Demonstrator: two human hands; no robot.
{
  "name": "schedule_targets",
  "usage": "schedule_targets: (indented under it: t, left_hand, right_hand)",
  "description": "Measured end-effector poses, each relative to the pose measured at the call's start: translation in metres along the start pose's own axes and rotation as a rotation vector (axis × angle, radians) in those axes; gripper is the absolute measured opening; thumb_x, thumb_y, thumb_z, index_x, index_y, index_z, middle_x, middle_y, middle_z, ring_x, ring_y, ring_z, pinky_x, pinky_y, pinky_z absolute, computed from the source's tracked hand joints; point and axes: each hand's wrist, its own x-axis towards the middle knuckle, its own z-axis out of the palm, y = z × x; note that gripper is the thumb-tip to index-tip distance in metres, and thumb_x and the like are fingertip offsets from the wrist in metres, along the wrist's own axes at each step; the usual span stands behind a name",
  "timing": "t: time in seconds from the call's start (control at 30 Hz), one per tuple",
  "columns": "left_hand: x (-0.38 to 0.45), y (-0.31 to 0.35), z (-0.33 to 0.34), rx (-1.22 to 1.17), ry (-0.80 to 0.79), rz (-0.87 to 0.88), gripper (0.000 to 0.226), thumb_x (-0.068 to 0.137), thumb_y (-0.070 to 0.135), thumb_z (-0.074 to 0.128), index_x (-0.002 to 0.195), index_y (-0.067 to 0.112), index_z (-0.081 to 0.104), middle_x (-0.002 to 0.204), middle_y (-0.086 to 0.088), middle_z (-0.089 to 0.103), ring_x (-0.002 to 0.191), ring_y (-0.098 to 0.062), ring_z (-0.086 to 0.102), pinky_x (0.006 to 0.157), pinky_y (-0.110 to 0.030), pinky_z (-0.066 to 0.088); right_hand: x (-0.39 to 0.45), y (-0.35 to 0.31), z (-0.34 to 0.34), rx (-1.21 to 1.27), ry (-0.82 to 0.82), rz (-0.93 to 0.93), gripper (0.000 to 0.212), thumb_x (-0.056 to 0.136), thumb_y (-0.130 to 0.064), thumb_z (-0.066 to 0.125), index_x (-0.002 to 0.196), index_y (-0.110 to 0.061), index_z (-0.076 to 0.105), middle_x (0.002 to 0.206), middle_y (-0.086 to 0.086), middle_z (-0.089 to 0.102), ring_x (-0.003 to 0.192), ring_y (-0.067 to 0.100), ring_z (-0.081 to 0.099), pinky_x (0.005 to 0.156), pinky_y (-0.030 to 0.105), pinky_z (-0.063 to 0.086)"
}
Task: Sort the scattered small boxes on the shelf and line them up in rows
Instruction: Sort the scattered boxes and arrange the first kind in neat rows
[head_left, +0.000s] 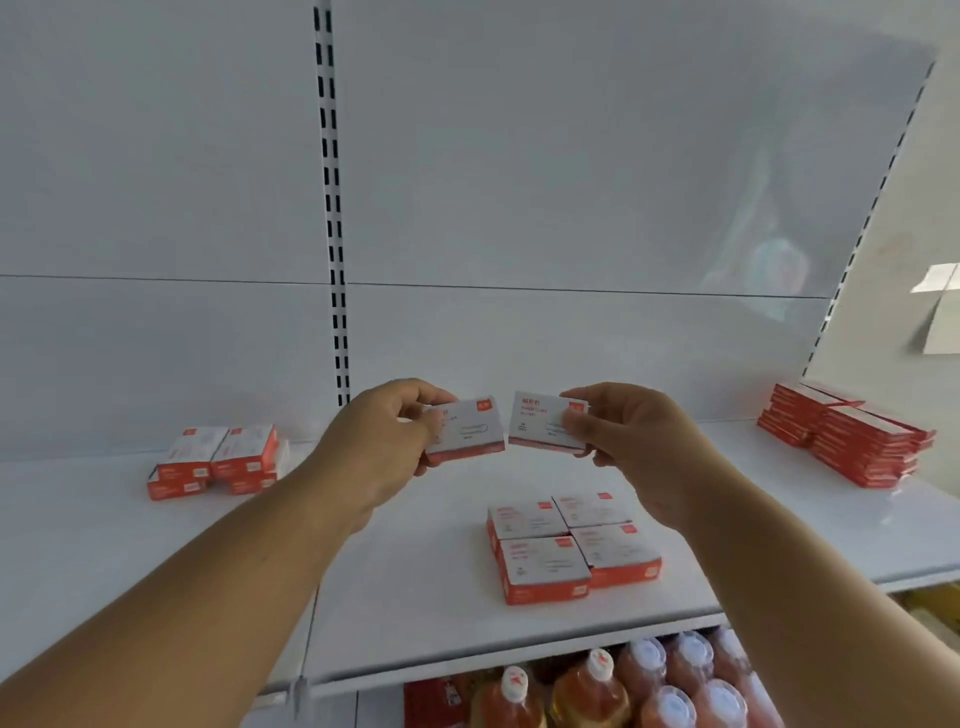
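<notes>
Here, two hands each pinch one small red-and-white cardboard box above the white metal shelf (415, 597): left hand (382, 441) holds the left box (466, 428), right hand (631, 441) the right box (545, 426), both printed faces up, long axes sideways; four matching boxes (571, 545) form a two-by-two block below.

Both hands, left (387, 436) and right (631, 441), each hold a small box above the shelf (415, 597).

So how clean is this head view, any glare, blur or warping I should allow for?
Head view: even, soft light with faint shadows; a pale reflection smears the back panel at right; wide-angle bending curves the shelf edge and the slotted upright; print on both held boxes is soft, and the right stack is blurred.
</notes>
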Motion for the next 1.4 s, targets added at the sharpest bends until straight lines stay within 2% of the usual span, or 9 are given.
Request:
schedule_targets:
  t: [0.2, 0.33, 0.4, 0.57, 0.77, 0.87, 0.93, 1.13, 1.4]
  left_hand:
    - [0.011, 0.003, 0.063, 0.179, -0.080, -0.104, 0.019, 0.097, 0.020, 0.059, 0.088, 0.032, 0.070, 0.084, 0.010, 0.071, 0.061, -0.005, 0.067, 0.052, -0.017, 0.050]
    - [0.010, -0.008, 0.080, 0.284, -0.029, -0.177, 0.014, 0.095, 0.021, 0.061, 0.087, 0.030, 0.068, 0.090, 0.006, 0.071, 0.082, -0.014, 0.069, 0.073, -0.035, 0.059]
    - [0.009, -0.012, 0.081, 0.341, -0.003, -0.206, 0.013, 0.095, 0.022, 0.061, 0.086, 0.030, 0.068, 0.090, 0.007, 0.070, 0.085, -0.015, 0.068, 0.078, -0.040, 0.059]
    - [0.007, -0.016, 0.085, 0.517, -0.022, -0.188, 0.009, 0.093, 0.030, 0.061, 0.087, 0.033, 0.068, 0.092, 0.015, 0.067, 0.086, -0.004, 0.061, 0.074, -0.027, 0.051]
    - [0.007, -0.013, 0.080, 0.529, -0.073, -0.160, 0.008, 0.092, 0.033, 0.062, 0.098, 0.035, 0.068, 0.093, 0.017, 0.066, 0.085, 0.000, 0.060, 0.068, -0.020, 0.044]
    - [0.005, -0.012, 0.075, 0.494, -0.055, -0.113, 0.016, 0.094, 0.037, 0.060, 0.108, 0.045, 0.058, 0.090, 0.017, 0.063, 0.075, 0.001, 0.061, 0.059, -0.018, 0.040]
    - [0.002, -0.011, 0.065, 0.520, -0.012, -0.089, 0.015, 0.094, 0.041, 0.058, 0.108, 0.045, 0.056, 0.090, 0.020, 0.061, 0.075, 0.003, 0.059, 0.058, -0.018, 0.039]
    - [-0.009, -0.020, -0.009, 0.645, 0.042, -0.016, 0.005, 0.093, 0.042, 0.056, 0.097, 0.040, 0.059, 0.088, 0.020, 0.061, 0.075, 0.001, 0.057, 0.058, -0.020, 0.042]
    - [-0.005, -0.074, -0.140, 0.702, 0.246, -0.097, 0.017, 0.091, 0.040, 0.059, 0.076, 0.033, 0.055, 0.072, 0.013, 0.063, 0.065, -0.005, 0.059, 0.053, -0.026, 0.039]
  right_hand:
    - [0.029, 0.042, -0.055, -0.218, -0.146, 0.112, 0.005, 0.089, -0.015, 0.070, 0.090, -0.015, 0.075, 0.073, 0.005, 0.071, 0.060, 0.012, 0.057, 0.062, 0.032, 0.043]
    - [0.042, 0.064, -0.049, -0.334, -0.235, 0.120, 0.006, 0.090, -0.020, 0.067, 0.090, -0.024, 0.071, 0.085, -0.001, 0.070, 0.064, 0.012, 0.061, 0.057, 0.026, 0.046]
    - [0.046, 0.072, -0.042, -0.436, -0.276, 0.093, 0.010, 0.091, -0.025, 0.062, 0.089, -0.032, 0.069, 0.090, -0.007, 0.067, 0.075, 0.013, 0.064, 0.063, 0.027, 0.051]
    - [0.051, 0.073, -0.033, -0.581, -0.364, 0.019, 0.014, 0.091, -0.028, 0.059, 0.095, -0.032, 0.071, 0.088, -0.017, 0.063, 0.077, 0.004, 0.060, 0.060, 0.023, 0.046]
    - [0.054, 0.055, -0.031, -0.787, -0.464, -0.042, 0.021, 0.092, -0.034, 0.059, 0.101, -0.020, 0.071, 0.102, -0.008, 0.068, 0.092, 0.017, 0.064, 0.079, 0.033, 0.054]
    - [0.057, 0.041, -0.025, -0.905, -0.338, -0.150, 0.031, 0.091, -0.043, 0.057, 0.117, -0.027, 0.064, 0.113, -0.006, 0.055, 0.096, 0.015, 0.059, 0.083, 0.030, 0.048]
    - [0.055, 0.030, -0.011, -0.874, -0.270, -0.237, 0.030, 0.092, -0.045, 0.055, 0.116, -0.029, 0.062, 0.111, -0.005, 0.053, 0.090, 0.013, 0.058, 0.081, 0.029, 0.045]
    - [0.044, -0.010, 0.070, -0.745, -0.314, -0.397, 0.031, 0.091, -0.043, 0.059, 0.119, -0.029, 0.059, 0.102, -0.009, 0.053, 0.076, 0.004, 0.049, 0.074, 0.023, 0.037]
    - [0.054, -0.058, 0.199, -0.720, -0.446, -0.343, 0.031, 0.092, -0.042, 0.059, 0.121, -0.029, 0.057, 0.104, -0.008, 0.059, 0.085, 0.012, 0.056, 0.075, 0.027, 0.044]
